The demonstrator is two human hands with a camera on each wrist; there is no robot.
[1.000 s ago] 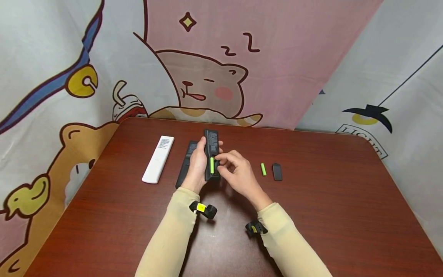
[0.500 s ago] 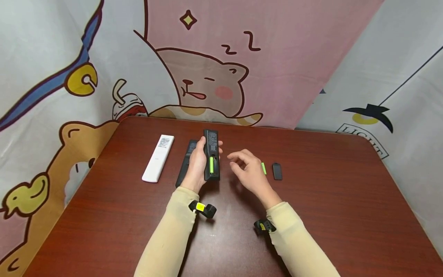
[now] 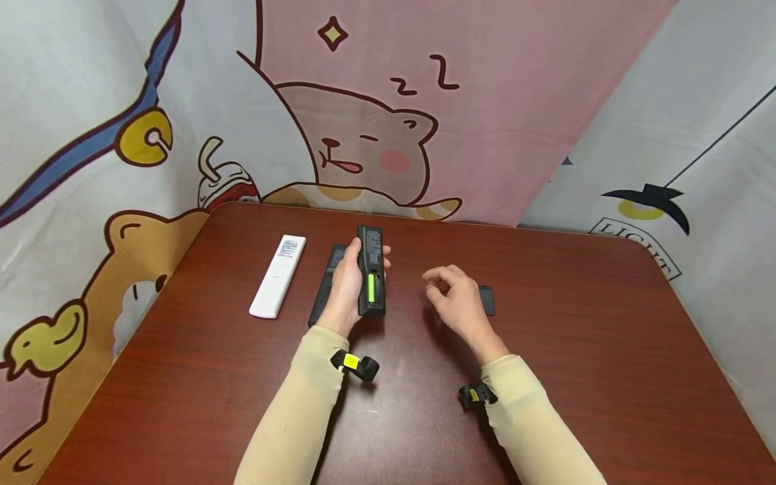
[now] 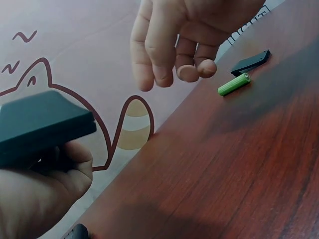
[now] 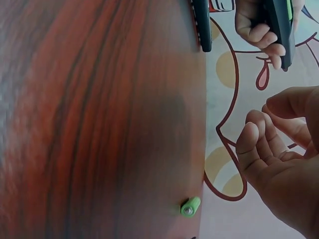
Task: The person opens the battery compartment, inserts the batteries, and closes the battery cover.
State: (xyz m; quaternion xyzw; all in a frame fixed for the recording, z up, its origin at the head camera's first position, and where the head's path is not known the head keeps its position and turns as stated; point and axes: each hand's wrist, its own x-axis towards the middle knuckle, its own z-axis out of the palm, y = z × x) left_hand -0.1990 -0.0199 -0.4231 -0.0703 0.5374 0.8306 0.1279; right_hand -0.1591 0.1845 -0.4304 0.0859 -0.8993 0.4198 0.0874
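Note:
My left hand (image 3: 345,289) grips a black remote control (image 3: 371,244), its back facing up and its battery compartment uncovered. A green battery (image 3: 372,288) lies in the left of that compartment. Holding nothing, my right hand (image 3: 457,303) hovers over the table to the right of the remote, fingers loosely bent. Beneath it is a loose green battery (image 4: 234,84), hidden by the hand in the head view but visible in both wrist views. The small black battery cover (image 3: 488,302) lies beside that battery, partly behind my right hand.
A second black remote control (image 3: 320,296) lies on the table, partly behind my left hand. Farther left is a white remote control (image 3: 277,277). The brown table (image 3: 582,350) ends at a printed cloth (image 3: 485,135) behind it.
My right hand has left the remote and moved right, coming over the loose battery and part of the cover. The left hand and its remote have stayed nearly still.

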